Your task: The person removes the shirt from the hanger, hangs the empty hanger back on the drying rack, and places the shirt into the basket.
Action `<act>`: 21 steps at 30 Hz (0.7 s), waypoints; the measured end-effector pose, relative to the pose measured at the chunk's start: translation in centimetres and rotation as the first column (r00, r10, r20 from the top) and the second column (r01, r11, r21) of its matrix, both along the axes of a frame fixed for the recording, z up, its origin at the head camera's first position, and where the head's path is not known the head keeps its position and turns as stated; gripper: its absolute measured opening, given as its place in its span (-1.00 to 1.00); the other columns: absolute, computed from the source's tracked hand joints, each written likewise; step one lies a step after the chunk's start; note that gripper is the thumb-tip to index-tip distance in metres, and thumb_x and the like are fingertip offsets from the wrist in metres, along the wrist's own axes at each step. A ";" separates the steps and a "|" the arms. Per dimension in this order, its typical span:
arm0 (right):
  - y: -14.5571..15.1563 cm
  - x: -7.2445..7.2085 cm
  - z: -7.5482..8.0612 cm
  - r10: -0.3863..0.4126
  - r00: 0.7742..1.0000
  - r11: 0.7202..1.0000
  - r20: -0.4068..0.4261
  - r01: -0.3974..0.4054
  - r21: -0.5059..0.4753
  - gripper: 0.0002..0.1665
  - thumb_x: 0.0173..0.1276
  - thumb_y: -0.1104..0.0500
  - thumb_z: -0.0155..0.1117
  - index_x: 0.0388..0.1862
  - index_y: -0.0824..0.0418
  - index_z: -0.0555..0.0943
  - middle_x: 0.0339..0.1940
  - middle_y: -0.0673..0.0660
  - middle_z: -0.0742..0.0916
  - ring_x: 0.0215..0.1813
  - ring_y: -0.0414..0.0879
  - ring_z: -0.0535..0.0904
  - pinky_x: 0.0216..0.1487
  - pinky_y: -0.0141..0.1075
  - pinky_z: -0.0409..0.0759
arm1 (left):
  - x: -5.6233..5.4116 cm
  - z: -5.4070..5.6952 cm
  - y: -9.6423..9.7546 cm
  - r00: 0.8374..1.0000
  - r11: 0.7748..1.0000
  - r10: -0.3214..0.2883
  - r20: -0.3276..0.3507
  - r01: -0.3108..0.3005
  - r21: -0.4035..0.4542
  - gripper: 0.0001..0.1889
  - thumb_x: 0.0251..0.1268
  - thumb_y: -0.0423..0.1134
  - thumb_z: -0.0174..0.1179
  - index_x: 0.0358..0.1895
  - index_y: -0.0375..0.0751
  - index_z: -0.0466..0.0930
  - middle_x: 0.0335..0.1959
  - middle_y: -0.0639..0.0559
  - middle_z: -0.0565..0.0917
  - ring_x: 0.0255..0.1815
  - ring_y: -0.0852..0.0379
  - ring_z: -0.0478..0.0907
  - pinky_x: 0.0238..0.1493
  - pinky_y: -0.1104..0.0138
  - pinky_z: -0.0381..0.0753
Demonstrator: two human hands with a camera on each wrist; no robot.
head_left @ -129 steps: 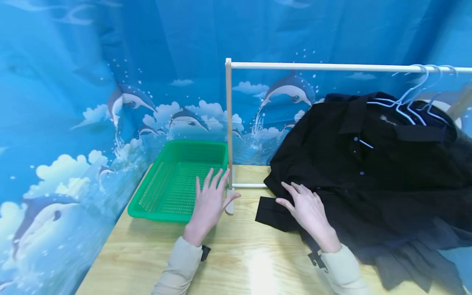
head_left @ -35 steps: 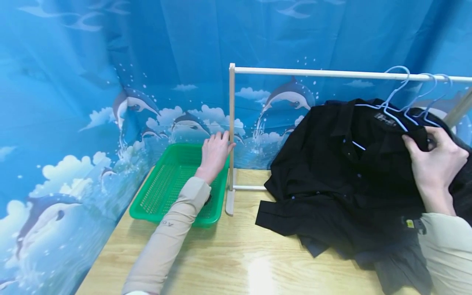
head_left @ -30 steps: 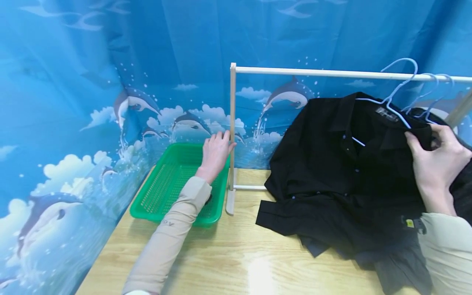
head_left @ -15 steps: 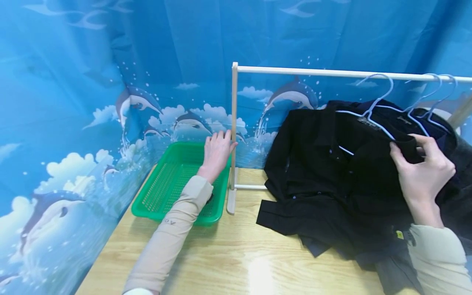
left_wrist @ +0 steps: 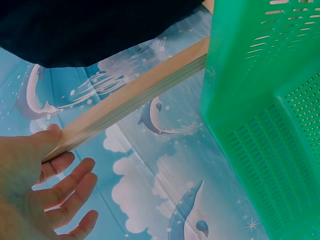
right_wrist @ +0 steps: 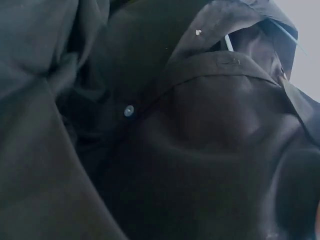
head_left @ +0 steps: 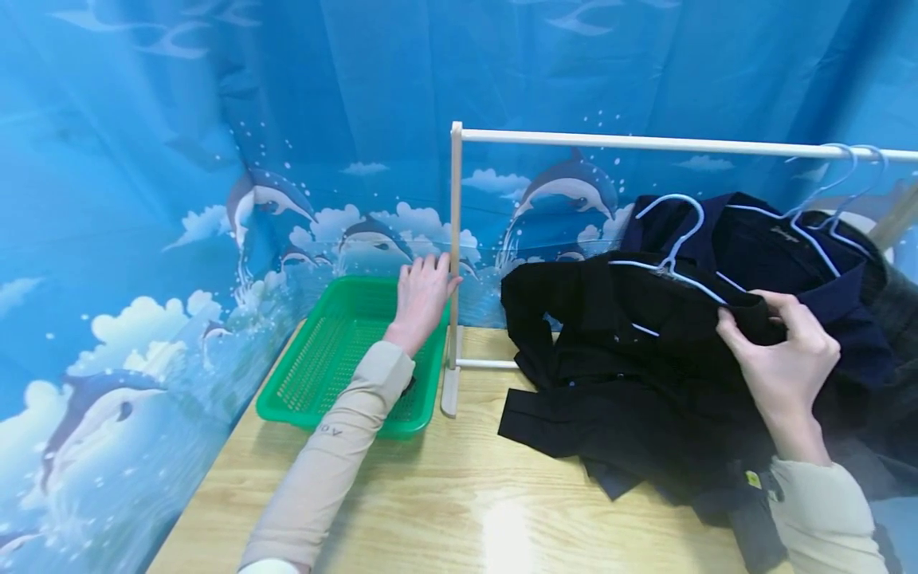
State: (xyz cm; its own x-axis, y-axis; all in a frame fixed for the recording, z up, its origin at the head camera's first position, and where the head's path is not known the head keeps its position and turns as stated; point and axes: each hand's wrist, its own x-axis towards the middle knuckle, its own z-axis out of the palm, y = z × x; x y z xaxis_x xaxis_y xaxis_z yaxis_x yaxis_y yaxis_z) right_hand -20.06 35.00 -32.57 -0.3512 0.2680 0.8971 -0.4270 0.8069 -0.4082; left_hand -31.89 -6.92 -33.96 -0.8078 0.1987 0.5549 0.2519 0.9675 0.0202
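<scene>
Since half a second ago, the black button-front shirt [head_left: 631,422] and its pale blue hanger [head_left: 671,263] have come down and leftward with the right hand [head_left: 785,351]; the hanger's hook, then level with the white rail [head_left: 645,143], is now below it. The right hand pinches the shirt by its collar, one cuff lying on the wooden bench [head_left: 459,494]. The left hand [head_left: 421,296] stays on the rack's wooden upright [head_left: 455,199], gripping it between thumb and fingers, beside the green plastic basket [head_left: 264,402]. Behind the shirt, a navy garment [head_left: 760,239] hangs from the rail.
</scene>
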 end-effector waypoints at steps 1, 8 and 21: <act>-0.2 0.0 -0.3 0.014 1.000 1.000 0.004 -0.014 -0.001 -0.62 0.08 0.24 0.55 -0.15 0.44 0.73 -0.20 0.33 0.78 -0.14 -0.71 0.46 -0.07 -0.70 0.31 | 0.0 0.0 0.0 1.000 1.000 0.003 0.000 -0.003 -0.003 -0.58 0.52 0.12 0.07 0.12 -0.15 0.51 -0.14 -0.07 0.62 -0.10 -0.06 0.59 -0.11 0.13 0.53; -1.4 0.2 -2.1 0.107 0.994 0.994 0.033 -0.106 -0.019 -0.63 0.01 0.33 0.57 -0.15 0.40 0.74 -0.23 0.14 0.81 -0.20 -0.65 0.52 -0.10 -0.69 0.37 | 0.0 0.1 0.0 1.000 1.000 -0.006 0.007 0.006 0.007 -0.59 0.53 0.12 0.07 0.11 -0.15 0.51 -0.14 -0.08 0.63 -0.11 -0.07 0.59 -0.11 0.11 0.54; -2.4 0.7 -4.4 0.197 0.979 0.978 0.052 -0.192 -0.087 -0.65 -0.04 0.46 0.55 -0.19 0.44 0.73 -0.23 -0.43 0.68 -0.22 -0.57 0.56 -0.08 -0.66 0.40 | 1.2 1.0 -0.1 0.995 0.994 -0.051 -0.083 0.058 0.089 -0.62 0.44 0.14 0.18 -0.18 -0.14 0.55 -0.34 0.00 0.67 -0.31 0.01 0.60 -0.27 0.19 0.54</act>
